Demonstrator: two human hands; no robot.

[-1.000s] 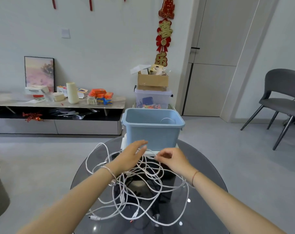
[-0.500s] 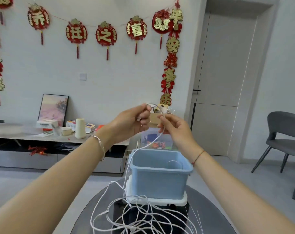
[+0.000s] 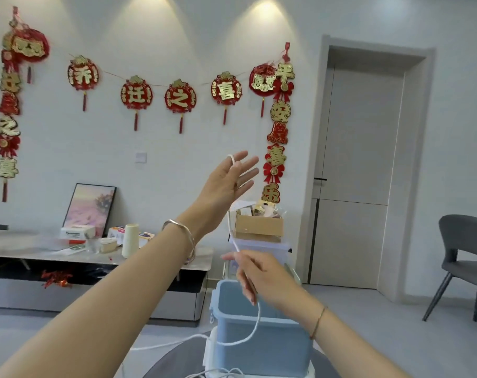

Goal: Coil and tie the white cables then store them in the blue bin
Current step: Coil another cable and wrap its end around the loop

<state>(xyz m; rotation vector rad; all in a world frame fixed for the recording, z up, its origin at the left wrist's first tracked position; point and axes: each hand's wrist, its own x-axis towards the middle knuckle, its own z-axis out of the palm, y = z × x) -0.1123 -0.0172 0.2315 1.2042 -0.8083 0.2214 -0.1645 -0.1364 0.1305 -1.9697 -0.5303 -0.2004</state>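
My left hand [image 3: 228, 181] is raised high with its fingers spread and straight. A white cable [image 3: 230, 222] is hooked over those fingers and hangs straight down to my right hand [image 3: 262, 276], which grips it just above the blue bin [image 3: 259, 350]. Below my right hand the cable loops across the bin's front and trails off to the left. The bin stands on a white base [image 3: 208, 350] on the dark glass table [image 3: 169, 362]. More white cable [image 3: 221, 373] lies at the bottom edge; the rest of the pile is out of view.
Behind the bin a cardboard box [image 3: 259, 227] sits on a clear storage box [image 3: 262, 246]. A low cabinet [image 3: 54, 252] with small items runs along the left wall. A grey chair [image 3: 463, 255] stands at the right, near a closed door [image 3: 360, 173].
My hands have moved apart: the left rose and spread its fingers with the cable over them, while the right dropped toward the bin along the cable. The view tilted upward.
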